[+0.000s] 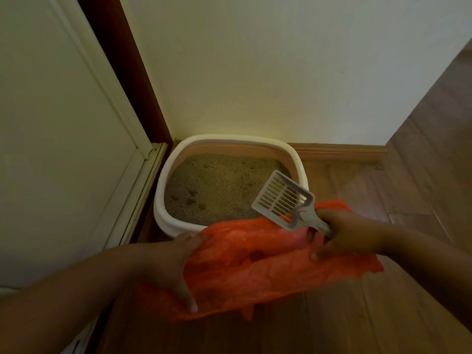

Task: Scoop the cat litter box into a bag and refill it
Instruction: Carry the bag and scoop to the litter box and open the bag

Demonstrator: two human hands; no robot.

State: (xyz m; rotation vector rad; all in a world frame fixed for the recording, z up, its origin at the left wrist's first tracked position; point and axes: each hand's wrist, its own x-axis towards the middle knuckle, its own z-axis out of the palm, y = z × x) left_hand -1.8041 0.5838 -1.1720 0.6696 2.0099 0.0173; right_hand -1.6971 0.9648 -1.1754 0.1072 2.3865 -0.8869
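Observation:
A white litter box (163, 190) sits in the corner on the floor, filled with grey-brown litter (219, 187) that shows a few clumps. In front of it hangs an orange plastic bag (255, 267), stretched between both hands. My left hand (173, 261) grips the bag's left edge. My right hand (339, 233) pinches the bag's right edge and also holds the handle of a grey slotted scoop (283, 198). The empty scoop head points up and left over the box's near right corner.
A white door (58, 123) with a dark frame stands to the left of the box, a pale wall behind it. Wooden floor (383, 315) runs to the right and toward me, with a wooden skirting board (339, 149) along the wall.

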